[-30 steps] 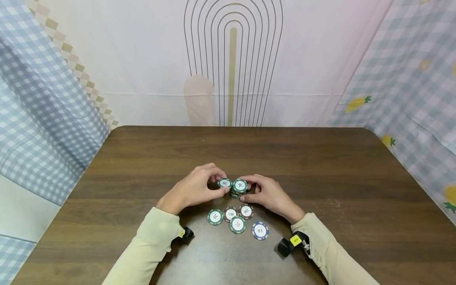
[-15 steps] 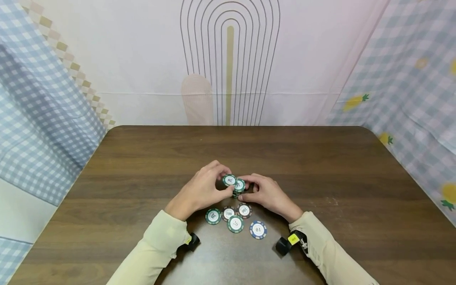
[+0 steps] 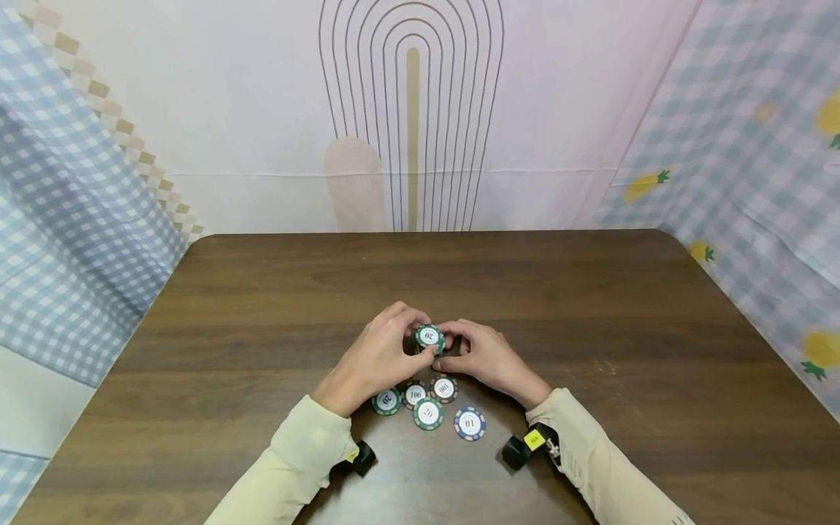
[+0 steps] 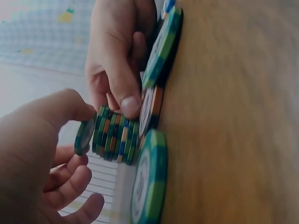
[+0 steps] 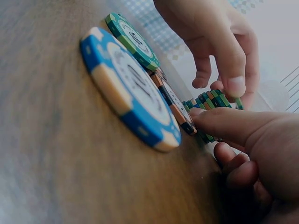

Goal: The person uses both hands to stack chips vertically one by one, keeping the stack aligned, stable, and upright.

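Observation:
Between its thumb and fingertips, my left hand [image 3: 375, 359] pinches a green poker chip [image 3: 429, 336] marked 20. That chip is right over the top of a stack of poker chips [image 4: 114, 135], slightly apart from it in the left wrist view. My right hand [image 3: 491, 357] grips the stack low down, thumb on the near side and fingers on the far side. Green, orange-brown and blue edges show in the stack. From the head view, the held chip and the hands hide most of it.
Nearer the body lie loose chips: a green 20 chip [image 3: 386, 402], two dark 100 chips [image 3: 415, 394], another green 20 chip [image 3: 428, 413] and a blue 10 chip [image 3: 469, 424]. The wooden table [image 3: 262, 292] reaches back to a white cloth backdrop [image 3: 249, 109].
My left hand has carried the green chip rightward, from beside the stack to over its top. The right hand has kept its grip on the stack. The head view has shifted slightly.

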Motion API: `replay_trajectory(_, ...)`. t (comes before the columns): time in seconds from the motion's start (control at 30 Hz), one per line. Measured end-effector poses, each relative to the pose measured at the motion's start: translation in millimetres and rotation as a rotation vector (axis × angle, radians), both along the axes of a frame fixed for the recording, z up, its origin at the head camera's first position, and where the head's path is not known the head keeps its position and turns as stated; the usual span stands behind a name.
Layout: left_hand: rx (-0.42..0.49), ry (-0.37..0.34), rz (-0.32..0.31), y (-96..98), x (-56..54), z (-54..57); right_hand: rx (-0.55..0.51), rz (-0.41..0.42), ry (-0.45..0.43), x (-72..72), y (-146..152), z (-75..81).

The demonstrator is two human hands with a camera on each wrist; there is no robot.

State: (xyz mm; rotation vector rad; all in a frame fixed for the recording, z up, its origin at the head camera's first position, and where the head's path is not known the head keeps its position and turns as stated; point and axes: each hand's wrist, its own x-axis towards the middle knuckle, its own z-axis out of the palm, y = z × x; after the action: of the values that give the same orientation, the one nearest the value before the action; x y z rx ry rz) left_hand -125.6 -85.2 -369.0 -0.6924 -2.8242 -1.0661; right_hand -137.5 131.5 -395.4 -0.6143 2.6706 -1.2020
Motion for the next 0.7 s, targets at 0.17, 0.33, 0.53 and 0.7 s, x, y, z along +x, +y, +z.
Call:
replay_trajectory(0.17,-0.033,0.019,0.021,1.8,0.3,-3.3,0.005,0.002,0.009,0.3,-0.7,0.0)
replay_trajectory(0.33,-0.038,0.010,0.025,3.2,-0.2,-4.2,0.011,-0.001,0.015,0.3,0.3,-0.5)
replay_trajectory(0.53,-0.048,0.000,0.021,2.3,0.2,-4.3,0.009,-0.006,0.013,0.3,0.6,0.0)
replay_trajectory(0.7,-0.122,0.025,0.001,1.0,1.2,-3.9,0.009,-0.008,0.008,0.5,0.8,0.4)
